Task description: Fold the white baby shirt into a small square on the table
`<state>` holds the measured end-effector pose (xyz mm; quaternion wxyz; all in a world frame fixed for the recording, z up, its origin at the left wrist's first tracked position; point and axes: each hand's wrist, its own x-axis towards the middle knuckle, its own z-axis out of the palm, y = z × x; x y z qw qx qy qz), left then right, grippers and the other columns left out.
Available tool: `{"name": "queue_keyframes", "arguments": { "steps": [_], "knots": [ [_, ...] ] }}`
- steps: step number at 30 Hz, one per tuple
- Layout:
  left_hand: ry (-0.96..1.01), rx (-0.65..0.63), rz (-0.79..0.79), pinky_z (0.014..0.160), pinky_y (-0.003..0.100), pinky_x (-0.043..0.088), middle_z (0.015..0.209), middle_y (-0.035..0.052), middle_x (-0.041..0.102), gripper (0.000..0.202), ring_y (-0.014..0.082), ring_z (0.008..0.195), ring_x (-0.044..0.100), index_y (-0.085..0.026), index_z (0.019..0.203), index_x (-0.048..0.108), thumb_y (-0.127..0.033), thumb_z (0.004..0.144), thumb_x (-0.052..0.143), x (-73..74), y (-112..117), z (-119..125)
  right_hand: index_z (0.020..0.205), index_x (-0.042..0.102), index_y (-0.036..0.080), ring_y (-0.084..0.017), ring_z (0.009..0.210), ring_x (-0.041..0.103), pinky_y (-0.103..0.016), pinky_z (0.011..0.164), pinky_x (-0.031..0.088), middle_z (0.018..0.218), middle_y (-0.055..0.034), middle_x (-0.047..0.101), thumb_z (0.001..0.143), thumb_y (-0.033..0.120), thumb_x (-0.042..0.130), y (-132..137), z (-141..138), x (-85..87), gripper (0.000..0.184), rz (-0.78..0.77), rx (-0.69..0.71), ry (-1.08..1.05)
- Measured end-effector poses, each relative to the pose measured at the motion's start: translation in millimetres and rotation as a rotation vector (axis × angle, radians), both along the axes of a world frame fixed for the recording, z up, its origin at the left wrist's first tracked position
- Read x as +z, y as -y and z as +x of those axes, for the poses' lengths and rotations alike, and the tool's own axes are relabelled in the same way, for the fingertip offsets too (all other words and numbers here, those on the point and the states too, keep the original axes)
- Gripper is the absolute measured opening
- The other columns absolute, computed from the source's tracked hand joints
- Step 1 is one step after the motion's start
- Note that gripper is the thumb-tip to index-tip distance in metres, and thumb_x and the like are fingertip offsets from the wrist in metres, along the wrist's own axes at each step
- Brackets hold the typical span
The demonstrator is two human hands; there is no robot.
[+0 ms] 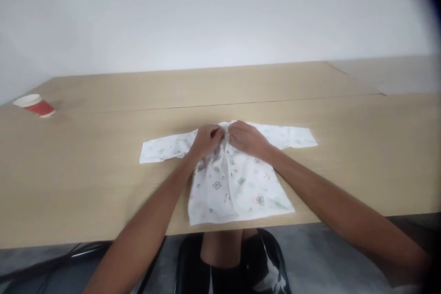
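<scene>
A small white baby shirt point(234, 188) with a pale green print lies flat on the wooden table point(86, 179), sleeves spread to either side. My left hand point(206, 140) and my right hand point(246, 138) meet at the shirt's neckline. Both have their fingers curled and pinched on the fabric at the top of the front opening. The collar itself is hidden under my fingers.
A red paper cup point(34, 104) with a white rim lies on its side at the far left of the table. A second table surface point(396, 76) adjoins at the back right. A black chair seat point(193, 262) shows below the table's near edge.
</scene>
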<state>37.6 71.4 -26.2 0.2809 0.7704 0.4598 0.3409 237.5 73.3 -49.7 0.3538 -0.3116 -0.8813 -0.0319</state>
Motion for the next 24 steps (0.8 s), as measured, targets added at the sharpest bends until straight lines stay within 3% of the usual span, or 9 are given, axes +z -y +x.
{"name": "queue_keyframes", "arguments": {
  "steps": [6, 9, 13, 16, 22, 24],
  "knots": [
    [-0.090, -0.015, 0.006, 0.066, 0.023, 0.037, 0.075, -0.0003, 0.063, 0.014, 0.0111, 0.067, 0.052, -0.014, 0.083, 0.067, -0.021, 0.086, 0.054, -1.9, 0, 0, 0.085, 0.059, 0.013, -0.017, 0.086, 0.053, -0.030, 0.076, 0.045, 0.095, -0.0075, 0.062, 0.100, 0.015, 0.041, 0, 0, 2.7, 0.023, 0.133, 0.120, 0.088],
    [-0.213, 0.033, 0.075, 0.067, 0.025, 0.036, 0.077, 0.0014, 0.063, 0.011, 0.0138, 0.072, 0.053, -0.015, 0.079, 0.066, -0.017, 0.082, 0.056, -8.8, -3, 0, 0.090, 0.066, 0.015, -0.017, 0.091, 0.055, -0.029, 0.077, 0.046, 0.099, -0.0066, 0.064, 0.100, 0.022, 0.048, -2, 1, 0.8, 0.021, -0.060, 0.179, 0.066],
    [-0.209, 0.035, 0.096, 0.068, 0.025, 0.037, 0.077, -0.0002, 0.060, 0.017, 0.0131, 0.071, 0.052, -0.017, 0.093, 0.067, -0.014, 0.081, 0.055, -12.2, -5, -1, 0.086, 0.069, 0.017, -0.014, 0.083, 0.058, -0.025, 0.073, 0.045, 0.091, -0.0035, 0.065, 0.091, 0.022, 0.061, -6, 4, -1.8, 0.010, -0.337, 0.156, -0.157],
    [-0.224, -0.040, 0.134, 0.070, 0.026, 0.037, 0.081, 0.0006, 0.060, 0.020, 0.0133, 0.074, 0.053, -0.019, 0.092, 0.069, -0.016, 0.084, 0.051, -8.9, -3, -3, 0.089, 0.068, 0.017, -0.012, 0.075, 0.057, -0.023, 0.068, 0.043, 0.086, -0.0020, 0.064, 0.085, 0.020, 0.063, -7, 6, -2.3, 0.007, -0.370, 0.078, -0.245],
    [-0.271, -0.025, 0.063, 0.067, 0.026, 0.037, 0.078, 0.0018, 0.060, 0.015, 0.0138, 0.071, 0.053, -0.017, 0.086, 0.069, -0.023, 0.084, 0.056, 2.7, 3, -2, 0.089, 0.070, 0.019, -0.013, 0.088, 0.059, -0.025, 0.081, 0.044, 0.092, -0.0019, 0.067, 0.090, 0.024, 0.060, -8, 6, -3.9, 0.011, -0.300, 0.193, -0.146],
    [-0.294, -0.099, 0.083, 0.069, 0.026, 0.039, 0.083, 0.0024, 0.061, 0.015, 0.0139, 0.074, 0.053, -0.017, 0.086, 0.068, -0.024, 0.085, 0.055, 9.3, 5, -6, 0.090, 0.070, 0.019, -0.013, 0.085, 0.059, -0.024, 0.078, 0.044, 0.092, -0.0020, 0.067, 0.089, 0.022, 0.060, -8, 7, -1.9, 0.011, -0.314, 0.171, -0.150]
  ]
}}
